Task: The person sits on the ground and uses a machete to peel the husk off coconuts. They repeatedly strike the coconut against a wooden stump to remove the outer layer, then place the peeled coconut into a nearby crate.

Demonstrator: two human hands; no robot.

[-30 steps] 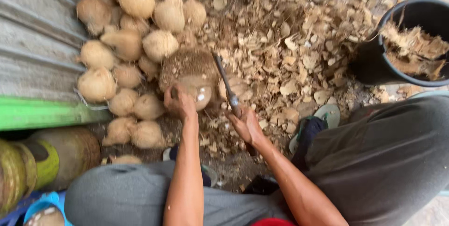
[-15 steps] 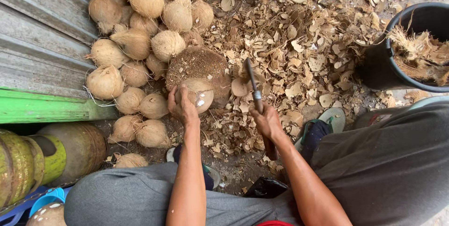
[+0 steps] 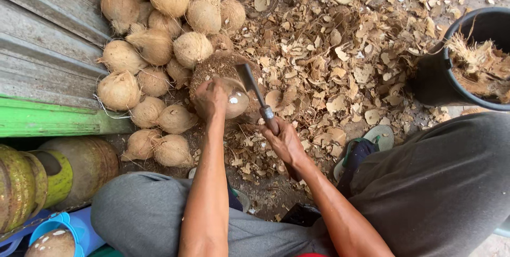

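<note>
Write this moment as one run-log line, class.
left hand: steadies coconut on chopping block | right hand: grips cleaver, blade at coconut | beside: husked coconut pile

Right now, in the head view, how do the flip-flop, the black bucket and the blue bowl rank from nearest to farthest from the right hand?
From the right hand, which grips a chopping knife:
1. Flip-flop, just to its right on the ground.
2. Black bucket, farther right, at the picture's edge.
3. Blue bowl, far left, at the bottom corner.

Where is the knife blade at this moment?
In the head view, centre frame: the right hand holds the knife, blade against the coconut under the left hand.
</note>
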